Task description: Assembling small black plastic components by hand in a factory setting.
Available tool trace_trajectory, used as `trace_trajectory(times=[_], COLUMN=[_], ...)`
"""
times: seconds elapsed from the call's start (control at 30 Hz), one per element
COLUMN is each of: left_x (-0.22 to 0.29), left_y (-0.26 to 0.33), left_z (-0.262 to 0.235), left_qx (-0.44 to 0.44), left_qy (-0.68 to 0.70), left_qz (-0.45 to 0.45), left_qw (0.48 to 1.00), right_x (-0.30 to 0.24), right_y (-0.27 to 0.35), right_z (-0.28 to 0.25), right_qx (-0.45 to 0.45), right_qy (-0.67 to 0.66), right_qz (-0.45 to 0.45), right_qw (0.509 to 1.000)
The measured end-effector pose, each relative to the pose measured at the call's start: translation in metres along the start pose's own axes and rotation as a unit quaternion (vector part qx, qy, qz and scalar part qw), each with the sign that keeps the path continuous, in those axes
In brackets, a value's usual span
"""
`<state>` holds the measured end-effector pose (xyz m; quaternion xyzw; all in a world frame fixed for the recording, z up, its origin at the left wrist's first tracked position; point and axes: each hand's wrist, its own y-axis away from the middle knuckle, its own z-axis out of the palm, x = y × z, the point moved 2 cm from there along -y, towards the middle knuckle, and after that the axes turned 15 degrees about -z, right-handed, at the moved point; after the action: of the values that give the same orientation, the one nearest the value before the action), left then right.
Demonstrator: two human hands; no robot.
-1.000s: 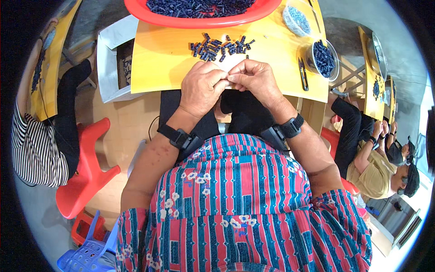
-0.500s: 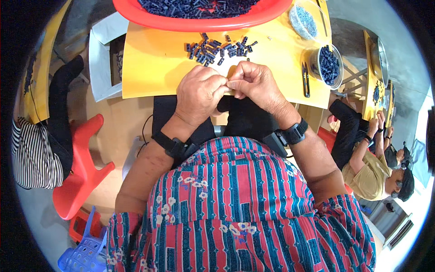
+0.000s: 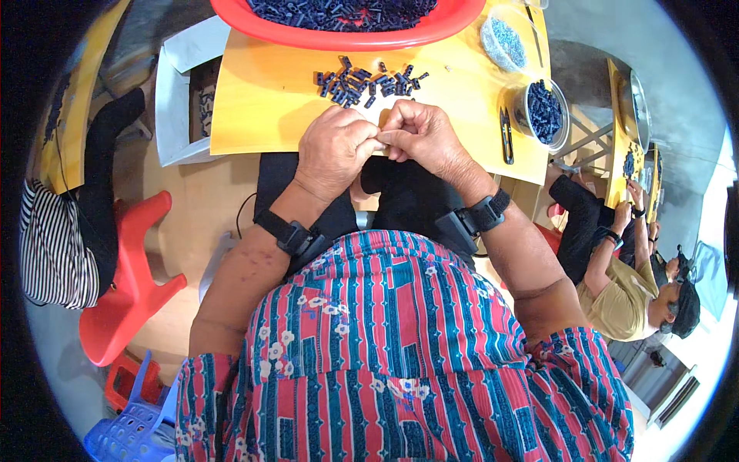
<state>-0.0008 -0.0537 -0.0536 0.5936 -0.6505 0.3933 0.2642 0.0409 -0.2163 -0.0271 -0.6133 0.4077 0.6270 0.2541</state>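
My left hand [image 3: 336,146] and my right hand [image 3: 426,137] meet fingertip to fingertip above the near edge of the yellow table [image 3: 258,108]. Both are closed in a pinch, and whatever sits between the fingers is hidden or too small to name. Just beyond them lies a loose pile of small dark blue plastic pieces [image 3: 356,83]. At the far side stands a wide red basin [image 3: 339,40] full of the same dark pieces.
Right of my hands lies a slim black tool [image 3: 506,137], beside a clear tub of dark pieces [image 3: 543,112]. Behind it stands a clear tub of tiny light-blue parts [image 3: 505,45]. A white box [image 3: 175,104] adjoins the table's left side. Other people sit on both sides.
The whole view has shifted slightly. My hands stay pinched together, and the right hand's fingers have drawn in a little closer to the left.
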Motion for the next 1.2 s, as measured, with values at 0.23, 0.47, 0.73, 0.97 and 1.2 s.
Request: trace_trajectory(times=[0.23,0.47,0.73,0.97,1.2], left_x=[-0.002,-0.01,-0.02,-0.008,-0.033], left_y=[-0.007,-0.017,-0.002,0.005,0.02], left_z=[0.0,-0.002,-0.017,-0.007,-0.027], left_qx=[-0.037,-0.057,-0.042,-0.104,-0.129], left_qy=[-0.004,0.08,0.148,0.336,0.082], left_qz=[-0.043,-0.091,-0.124,-0.193,-0.096], left_qw=[0.998,0.991,0.98,0.916,0.984], right_x=[0.014,0.016,0.025,0.012,-0.009], right_y=[0.004,0.0,-0.007,0.006,0.031], right_z=[-0.011,-0.011,0.027,0.019,-0.125], right_qx=[-0.032,-0.027,0.029,0.112,0.378], right_qy=[-0.038,-0.016,-0.191,-0.19,0.206], right_qz=[-0.032,-0.084,-0.109,-0.14,-0.232], right_qw=[0.998,0.996,0.975,0.965,0.872])
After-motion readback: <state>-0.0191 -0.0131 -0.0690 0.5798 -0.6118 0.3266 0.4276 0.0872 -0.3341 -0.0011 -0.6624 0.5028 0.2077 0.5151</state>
